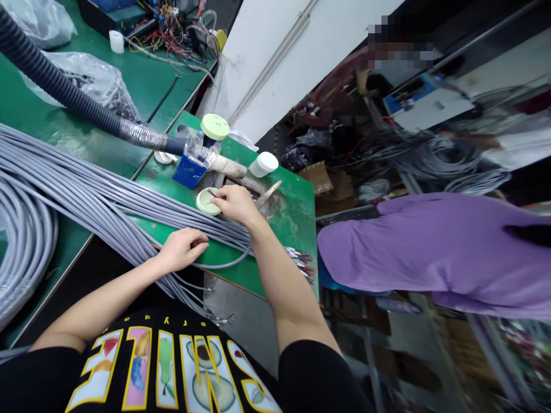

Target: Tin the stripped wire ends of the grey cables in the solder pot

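My right hand [236,203] pinches a grey cable [232,261] near its end, where thin dark wires [212,194] stick out past the fingers. Those wire ends are over a small pale green round pot [208,202], and I cannot tell whether they touch what is in it. The cable loops back below my right wrist toward the left. My left hand [183,249] hovers by the near side of a thick bundle of grey cables [142,201]. Its fingers are loosely bent, the thumb apart from them, and nothing shows between them.
A ribbed dark hose [81,97] ends above the green bench [293,212], beside a blue box [189,171]. Behind the pot stand a white jar [264,164] and a pale green lid [215,127]. Coiled cables [26,246] lie left. A person in purple [422,252] is close at right.
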### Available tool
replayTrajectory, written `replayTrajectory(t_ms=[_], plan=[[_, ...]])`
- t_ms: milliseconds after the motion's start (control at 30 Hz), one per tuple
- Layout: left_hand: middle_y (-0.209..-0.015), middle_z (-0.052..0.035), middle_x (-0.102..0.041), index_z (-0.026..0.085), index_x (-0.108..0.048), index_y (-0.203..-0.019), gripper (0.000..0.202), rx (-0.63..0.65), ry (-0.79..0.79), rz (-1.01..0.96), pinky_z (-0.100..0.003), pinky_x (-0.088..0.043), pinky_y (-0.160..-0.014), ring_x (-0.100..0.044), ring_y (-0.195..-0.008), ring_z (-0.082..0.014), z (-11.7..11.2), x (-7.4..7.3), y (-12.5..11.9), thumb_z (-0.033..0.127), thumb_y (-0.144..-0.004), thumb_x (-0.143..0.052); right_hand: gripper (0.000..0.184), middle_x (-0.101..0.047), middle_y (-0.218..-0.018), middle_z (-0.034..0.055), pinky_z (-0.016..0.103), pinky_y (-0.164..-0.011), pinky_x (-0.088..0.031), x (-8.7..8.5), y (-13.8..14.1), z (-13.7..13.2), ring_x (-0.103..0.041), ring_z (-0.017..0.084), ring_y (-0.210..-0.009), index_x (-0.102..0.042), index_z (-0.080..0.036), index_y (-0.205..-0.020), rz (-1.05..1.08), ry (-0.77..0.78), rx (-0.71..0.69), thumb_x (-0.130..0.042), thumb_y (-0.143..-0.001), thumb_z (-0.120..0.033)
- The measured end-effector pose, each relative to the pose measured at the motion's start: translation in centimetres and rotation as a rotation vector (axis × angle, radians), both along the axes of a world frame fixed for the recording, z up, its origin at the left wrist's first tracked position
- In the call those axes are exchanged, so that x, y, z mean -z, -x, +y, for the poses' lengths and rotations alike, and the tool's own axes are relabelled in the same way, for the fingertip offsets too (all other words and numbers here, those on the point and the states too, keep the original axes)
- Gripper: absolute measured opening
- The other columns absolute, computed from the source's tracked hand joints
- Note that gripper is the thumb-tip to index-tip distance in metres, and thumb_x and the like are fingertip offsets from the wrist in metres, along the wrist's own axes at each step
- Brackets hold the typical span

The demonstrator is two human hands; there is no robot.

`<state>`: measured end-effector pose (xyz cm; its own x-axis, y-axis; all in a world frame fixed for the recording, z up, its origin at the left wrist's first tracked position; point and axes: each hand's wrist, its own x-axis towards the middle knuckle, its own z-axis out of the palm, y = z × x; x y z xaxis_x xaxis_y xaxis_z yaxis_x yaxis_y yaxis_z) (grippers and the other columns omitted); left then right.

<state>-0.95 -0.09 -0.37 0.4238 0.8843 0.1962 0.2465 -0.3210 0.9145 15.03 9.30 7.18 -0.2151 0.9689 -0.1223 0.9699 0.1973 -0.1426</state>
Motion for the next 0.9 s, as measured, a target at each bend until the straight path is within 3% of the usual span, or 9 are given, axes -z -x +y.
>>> replayTrajectory(t_ms=[300,467,600,700,900], plan=[[-0.069,-0.0018,-0.063,0.019,-0.064,-0.077,0.008,0.012,-0.037,0.026,-0.026,-0.042,-0.066,-0.056,-0.068,-0.0154,0.1,-0.1,-0.1,0.02,-0.081,-0.057,0.021,-0.073,-0.088,0.0132,0.029,-0.059,-0.034,0.0,1.5,0.3,-0.064,0.024,-0.078,-0.074,-0.016,-0.077,-0.182,0.103,-0.003,-0.055,-0.082,-0.024],[-0.069,-0.0015,-0.063,0.019,-0.064,-0.076,0.008,0.01,-0.021,0.021,-0.025,-0.042,-0.066,-0.056,-0.067,-0.0149,0.1,-0.1,-0.1,0.021,-0.081,-0.057,0.019,-0.072,-0.079,0.0112,0.028,-0.056,-0.031,-0.2,1.3,0.4,-0.061,0.021,-0.07,-0.071,-0.017,-0.069,-0.174,0.071,0.003,-0.056,-0.08,-0.023],[-0.069,-0.0017,-0.064,0.019,-0.064,-0.077,0.009,0.007,-0.023,0.02,-0.026,-0.042,-0.066,-0.057,-0.067,-0.0151,0.1,-0.1,0.0,0.021,-0.081,-0.056,0.025,-0.057,-0.055,0.0019,0.027,-0.052,-0.027,-1.0,-1.7,0.8,-0.048,0.014,-0.056,-0.058,-0.017,-0.052,0.017,0.018,0.048,-0.059,-0.075,-0.027],[-0.07,-0.0017,-0.064,0.019,-0.064,-0.076,0.01,-0.002,-0.021,0.008,-0.026,-0.042,-0.066,-0.057,-0.067,-0.0148,0.1,-0.1,0.0,0.021,-0.081,-0.056,0.031,-0.041,-0.045,-0.0025,0.027,-0.051,-0.025,-1.0,-4.9,1.3,-0.038,0.011,-0.05,-0.048,-0.017,-0.045,0.207,0.004,0.185,-0.06,-0.071,-0.028],[-0.069,-0.0017,-0.065,0.019,-0.064,-0.075,0.011,-0.019,-0.026,0.01,-0.026,-0.042,-0.065,-0.056,-0.066,-0.0146,0.4,-0.2,0.0,0.023,-0.081,-0.056,0.033,-0.037,-0.039,-0.0048,0.027,-0.05,-0.026,1.7,-8.9,2.4,-0.034,0.009,-0.046,-0.045,-0.017,-0.04,0.297,0.039,0.457,-0.063,-0.066,-0.025]])
